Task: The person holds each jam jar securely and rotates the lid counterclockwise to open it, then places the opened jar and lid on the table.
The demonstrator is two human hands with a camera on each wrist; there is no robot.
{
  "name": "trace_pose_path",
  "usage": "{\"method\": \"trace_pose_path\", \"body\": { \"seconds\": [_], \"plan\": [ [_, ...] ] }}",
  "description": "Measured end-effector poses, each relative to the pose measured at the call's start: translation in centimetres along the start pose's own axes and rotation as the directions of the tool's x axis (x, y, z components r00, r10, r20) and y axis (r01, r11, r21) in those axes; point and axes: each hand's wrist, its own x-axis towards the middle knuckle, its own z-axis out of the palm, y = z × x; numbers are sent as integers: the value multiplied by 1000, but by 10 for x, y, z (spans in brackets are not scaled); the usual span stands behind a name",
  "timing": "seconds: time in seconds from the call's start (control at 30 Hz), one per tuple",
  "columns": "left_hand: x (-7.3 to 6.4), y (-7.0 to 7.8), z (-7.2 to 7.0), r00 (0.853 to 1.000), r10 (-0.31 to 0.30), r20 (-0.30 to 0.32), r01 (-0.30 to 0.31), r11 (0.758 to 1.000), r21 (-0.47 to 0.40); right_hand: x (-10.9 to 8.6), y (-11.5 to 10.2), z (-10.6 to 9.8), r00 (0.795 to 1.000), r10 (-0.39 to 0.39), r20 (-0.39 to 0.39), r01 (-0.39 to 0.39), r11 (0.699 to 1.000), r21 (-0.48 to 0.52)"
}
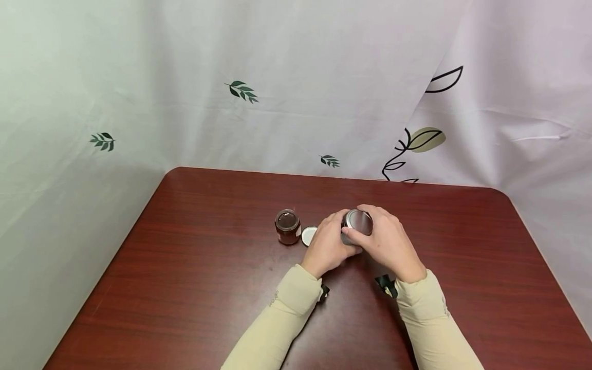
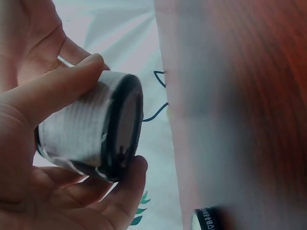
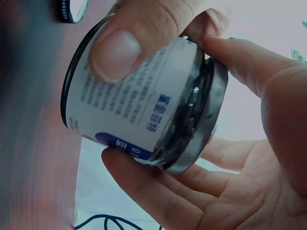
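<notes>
We note a patterned cloth behind a red-brown table. Right hand: fingers bent about the jar's upper end, thumb and fingertips at the rim of its metal cap. Left hand: curled round the body, thumb on the white label. Jar: gripped by both hands, raised over the table; we see the cap facing up, base toward the wood, its base-to-cap axis near upright; exact tilt we cannot tell. Second jar: upright, left of the hands. White lid: flat, just beside it, partly hidden by the left hand.
</notes>
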Motion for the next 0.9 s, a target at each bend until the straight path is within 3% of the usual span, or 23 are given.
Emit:
{"method": "trace_pose_path", "body": {
  "seconds": [0.23, 0.53, 0.9],
  "plan": [
    [0, -2, 5, 999, 15, -30, -14, 1000, 13, 0, 0, 1, 1000, 14, -15, -14, 1000, 2],
    [1, -3, 7, 998, 27, -54, -27, 1000, 3, 0, -1, -1, 995, 96, -1, -96, 995, 21],
    [1, -2, 9, 996, 5, -88, -3, 1000, 14, -1, -3, -1, 995, 99, 3, -99, 995, 13]
  ]
}}
